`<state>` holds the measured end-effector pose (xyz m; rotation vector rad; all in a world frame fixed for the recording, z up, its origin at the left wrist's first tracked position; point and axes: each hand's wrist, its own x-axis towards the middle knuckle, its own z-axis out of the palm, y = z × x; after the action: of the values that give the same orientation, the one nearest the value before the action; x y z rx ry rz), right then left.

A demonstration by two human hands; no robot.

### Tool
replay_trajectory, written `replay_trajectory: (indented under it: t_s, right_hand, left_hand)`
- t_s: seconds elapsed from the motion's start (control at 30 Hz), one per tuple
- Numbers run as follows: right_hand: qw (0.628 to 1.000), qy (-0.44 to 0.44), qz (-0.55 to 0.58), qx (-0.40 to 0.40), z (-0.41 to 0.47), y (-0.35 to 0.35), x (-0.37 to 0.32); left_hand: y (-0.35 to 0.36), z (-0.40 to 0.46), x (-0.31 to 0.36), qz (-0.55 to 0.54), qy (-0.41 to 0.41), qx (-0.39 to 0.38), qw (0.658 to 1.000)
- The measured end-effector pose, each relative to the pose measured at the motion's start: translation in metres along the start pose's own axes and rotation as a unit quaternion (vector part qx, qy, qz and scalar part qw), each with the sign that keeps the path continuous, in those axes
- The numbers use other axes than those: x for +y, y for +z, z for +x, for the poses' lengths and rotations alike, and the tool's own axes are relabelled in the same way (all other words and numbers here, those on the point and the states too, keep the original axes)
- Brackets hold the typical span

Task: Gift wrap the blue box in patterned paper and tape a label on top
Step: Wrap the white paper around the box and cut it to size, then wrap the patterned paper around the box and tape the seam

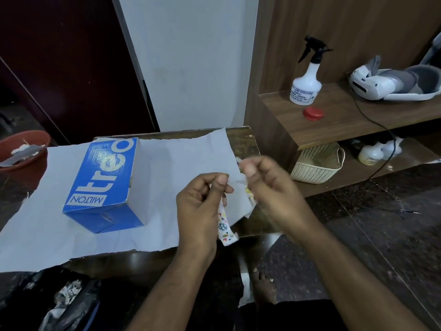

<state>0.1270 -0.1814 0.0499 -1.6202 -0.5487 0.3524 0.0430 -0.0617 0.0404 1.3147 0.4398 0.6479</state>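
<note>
A blue box point(106, 185) with white lettering lies on the white back side of a sheet of wrapping paper point(171, 161) spread over a small dark table point(241, 137). My left hand point(200, 206) pinches the sheet's right edge, and a strip of its patterned side point(224, 225) hangs below the fingers. My right hand point(267, 182), blurred, pinches the same edge a little higher and to the right. Both hands are right of the box and apart from it. I see no label or tape.
A red tub point(23, 149) with scraps sits at the left. On the wooden shelf point(334, 120) at the right stand a white spray bottle point(306, 82), a red cap point(313, 113) and a white headset point(391, 82). A cream basket point(318, 162) sits below. My foot point(262, 285) rests on the dark floor.
</note>
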Motion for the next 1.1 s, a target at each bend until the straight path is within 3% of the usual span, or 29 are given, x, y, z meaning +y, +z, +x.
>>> replay_trajectory:
  t_s: [0.07,0.17,0.23,0.37,0.5,0.6,0.77,0.87,1.1]
  right_hand:
    - [0.986,-0.026,-0.143,-0.083,-0.002,0.009,0.010]
    - [0.974,-0.055,-0.206,-0.080,-0.002,0.017,0.014]
    - [0.976,-0.066,-0.200,-0.049,0.001,0.018,0.013]
    - [0.978,-0.080,-0.166,-0.102,-0.003,0.022,0.010]
    - [0.992,-0.040,-0.051,-0.112,-0.004,0.030,0.006]
    - [0.998,-0.012,0.012,-0.059,0.000,0.026,-0.001]
    - [0.995,-0.062,-0.052,0.055,0.003,0.016,-0.004]
    - [0.990,-0.066,-0.075,0.094,0.009,0.011,-0.001]
    - [0.979,-0.093,-0.124,0.132,0.012,0.004,0.000]
  left_hand:
    - [0.002,0.005,-0.001,-0.049,-0.023,0.030,0.998]
    - [0.003,0.011,0.000,-0.106,-0.068,0.063,0.990]
    - [0.004,0.012,0.002,-0.116,-0.080,0.060,0.988]
    - [0.007,0.013,0.007,-0.112,-0.096,0.032,0.989]
    - [0.007,0.018,0.007,-0.139,-0.109,0.020,0.984]
    - [0.002,0.019,0.008,-0.126,-0.085,0.031,0.988]
    - [-0.002,0.022,0.006,-0.070,-0.061,0.069,0.993]
    - [-0.004,0.022,0.013,-0.160,-0.111,0.027,0.980]
    - [-0.013,0.017,0.015,-0.088,-0.161,-0.133,0.974]
